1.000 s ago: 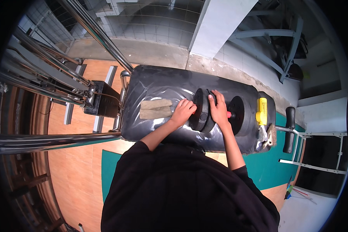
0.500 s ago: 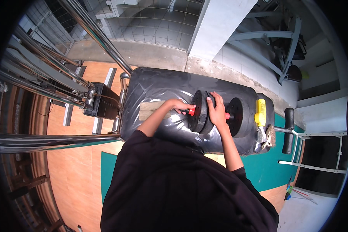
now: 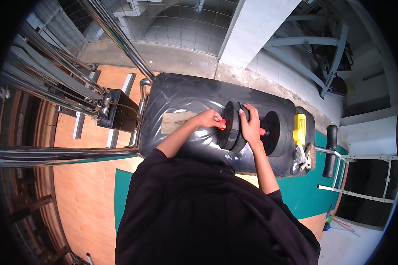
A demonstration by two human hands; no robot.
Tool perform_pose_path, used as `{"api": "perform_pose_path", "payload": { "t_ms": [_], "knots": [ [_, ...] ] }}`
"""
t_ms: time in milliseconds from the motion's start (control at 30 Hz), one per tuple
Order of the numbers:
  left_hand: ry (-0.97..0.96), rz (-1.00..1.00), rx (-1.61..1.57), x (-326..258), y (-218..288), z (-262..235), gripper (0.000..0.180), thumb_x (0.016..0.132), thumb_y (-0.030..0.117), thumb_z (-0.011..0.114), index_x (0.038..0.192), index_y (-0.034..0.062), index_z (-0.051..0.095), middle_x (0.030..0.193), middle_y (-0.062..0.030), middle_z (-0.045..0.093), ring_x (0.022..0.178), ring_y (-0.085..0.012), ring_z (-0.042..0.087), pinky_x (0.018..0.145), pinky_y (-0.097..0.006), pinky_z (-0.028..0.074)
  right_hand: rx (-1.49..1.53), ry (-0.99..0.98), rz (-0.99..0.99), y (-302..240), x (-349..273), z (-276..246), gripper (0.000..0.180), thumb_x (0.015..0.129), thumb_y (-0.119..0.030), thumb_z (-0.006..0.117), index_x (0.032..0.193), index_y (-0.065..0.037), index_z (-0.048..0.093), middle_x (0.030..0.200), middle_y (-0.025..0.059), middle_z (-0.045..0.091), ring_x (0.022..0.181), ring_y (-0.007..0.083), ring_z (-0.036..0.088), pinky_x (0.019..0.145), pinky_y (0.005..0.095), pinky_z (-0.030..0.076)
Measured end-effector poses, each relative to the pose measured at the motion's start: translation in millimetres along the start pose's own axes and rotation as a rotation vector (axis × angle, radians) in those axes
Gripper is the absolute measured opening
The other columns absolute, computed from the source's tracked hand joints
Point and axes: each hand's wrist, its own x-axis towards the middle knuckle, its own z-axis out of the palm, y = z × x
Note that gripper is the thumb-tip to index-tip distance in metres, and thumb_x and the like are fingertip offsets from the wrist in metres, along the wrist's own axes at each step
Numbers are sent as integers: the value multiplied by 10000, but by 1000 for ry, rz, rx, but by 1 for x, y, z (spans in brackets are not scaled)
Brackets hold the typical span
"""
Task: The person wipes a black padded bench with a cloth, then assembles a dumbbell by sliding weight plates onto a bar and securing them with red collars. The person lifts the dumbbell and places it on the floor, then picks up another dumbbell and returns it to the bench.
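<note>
A dumbbell with black weight plates lies across the black padded bench (image 3: 185, 92). My left hand (image 3: 211, 119) is closed around the red collar nut (image 3: 223, 124) at the dumbbell's left end; the bar tip there is hidden by my fingers. On the left pair of plates (image 3: 228, 132) rests my right hand (image 3: 250, 126), its thumb and fingers gripping over the rim. To the right of that hand are another red collar (image 3: 262, 131) and the right-hand plates (image 3: 273, 132).
Right of the dumbbell lie a yellow bottle (image 3: 300, 126) and a brush (image 3: 311, 157). Folded greyish cloth (image 3: 172, 123) sits left of my left hand. Chrome posts (image 3: 115, 37) and a weight stack (image 3: 119, 110) stand at the left. Beyond the bench rises a white pillar (image 3: 256, 33).
My left hand's fingers have curled in around the red collar nut, covering the bar end that showed before. My right hand stays on the plates. The whole view has shifted slightly.
</note>
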Motion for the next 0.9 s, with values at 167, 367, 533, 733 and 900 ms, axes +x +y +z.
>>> {"api": "perform_pose_path", "payload": {
  "t_ms": [167,367,533,733,900],
  "knots": [
    [214,287,414,-19,21,5,395,638,359,806,881,78,671,886,-88,646,909,-280,593,849,-365,452,9,2,-9,0,1,1,361,871,-263,585,1127,-9,561,1243,198,505,1148,347,504,967,380,393],
    [276,401,704,-33,39,14,477,614,335,786,940,65,567,988,-67,555,1041,-248,492,898,-380,391,3,9,-28,0,0,2,350,863,-233,599,1122,-1,563,1223,202,514,1144,340,506,972,373,387],
    [433,530,956,-34,29,30,450,591,280,801,881,66,532,965,-61,508,1024,-261,488,879,-358,393,12,25,-39,-1,-1,6,317,866,-186,598,1112,11,568,1192,208,530,1148,325,502,983,361,372],
    [31,60,17,-16,29,-6,592,631,307,839,1057,20,544,1008,-70,548,964,-205,552,849,-313,457,67,0,-37,3,1,3,325,859,-177,599,1129,1,566,1217,206,514,1176,319,481,1003,362,353],
    [-83,-185,-148,2,17,-19,539,716,285,801,1061,-57,566,978,-118,631,953,-162,594,858,-264,467,63,-1,-35,6,2,4,359,851,-223,609,1135,-8,559,1245,206,500,1182,341,480,991,376,371]
  ]
}}
